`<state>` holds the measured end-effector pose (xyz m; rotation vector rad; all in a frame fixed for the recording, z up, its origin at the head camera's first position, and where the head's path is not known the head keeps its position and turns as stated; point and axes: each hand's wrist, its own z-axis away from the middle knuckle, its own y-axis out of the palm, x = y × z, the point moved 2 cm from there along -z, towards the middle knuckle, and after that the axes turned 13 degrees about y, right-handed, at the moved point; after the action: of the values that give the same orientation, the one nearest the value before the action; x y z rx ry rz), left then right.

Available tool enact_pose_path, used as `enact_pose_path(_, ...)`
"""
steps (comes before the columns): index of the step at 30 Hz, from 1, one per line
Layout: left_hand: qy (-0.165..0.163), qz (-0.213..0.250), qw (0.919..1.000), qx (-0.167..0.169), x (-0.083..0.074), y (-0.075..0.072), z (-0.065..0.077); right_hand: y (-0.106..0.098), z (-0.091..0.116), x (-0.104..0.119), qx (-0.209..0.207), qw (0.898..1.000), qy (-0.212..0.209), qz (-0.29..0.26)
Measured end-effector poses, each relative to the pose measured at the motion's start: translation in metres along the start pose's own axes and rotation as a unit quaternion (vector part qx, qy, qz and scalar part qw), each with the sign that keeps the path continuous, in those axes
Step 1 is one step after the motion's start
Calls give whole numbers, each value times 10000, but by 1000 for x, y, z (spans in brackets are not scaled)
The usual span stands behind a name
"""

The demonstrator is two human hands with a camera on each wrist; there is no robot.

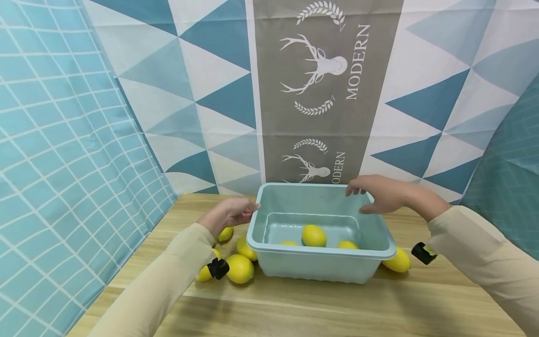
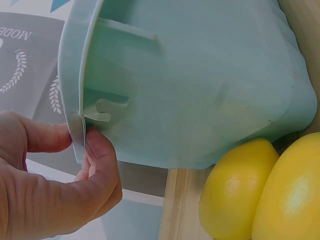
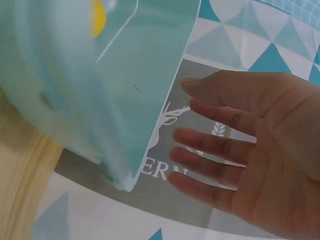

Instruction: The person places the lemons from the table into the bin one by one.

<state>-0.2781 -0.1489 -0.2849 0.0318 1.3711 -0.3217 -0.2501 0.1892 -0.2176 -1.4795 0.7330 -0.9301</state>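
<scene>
A pale blue-green plastic basin point(image 1: 320, 267) stands on the wooden table with several lemons inside, one lemon point(image 1: 314, 236) showing whole and others partly hidden by the front rim. My left hand point(image 1: 233, 213) pinches the basin's left rim; the left wrist view shows the thumb on the outer side and fingers point(image 2: 102, 152) curled under the lip. Over the basin's back right corner my right hand point(image 1: 381, 193) hovers with nothing in it. Its fingers point(image 3: 215, 145) are spread and apart from the rim in the right wrist view.
Outside the basin's left side several lemons point(image 1: 240, 268) lie on the table point(image 1: 294, 309), partly behind my left wrist. Another lemon point(image 1: 397, 260) lies against the right side. A patterned cloth point(image 1: 223, 103) with deer prints hangs close behind, and a blue checked cloth point(image 1: 63, 140) borders the left.
</scene>
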Motion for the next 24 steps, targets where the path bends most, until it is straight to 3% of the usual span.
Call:
enact_pose_path(14,-68,31,10000,-24,9,0,0,39,31,-22,-1430,9892,306,-76)
enact_pose_path(17,17,35,10000,86,9,-1,0,44,36,-25,-2037,9785,333,31)
enact_pose_path(24,107,-49,9999,82,3,-1,-2,50,52,-35,-3377,9391,471,434)
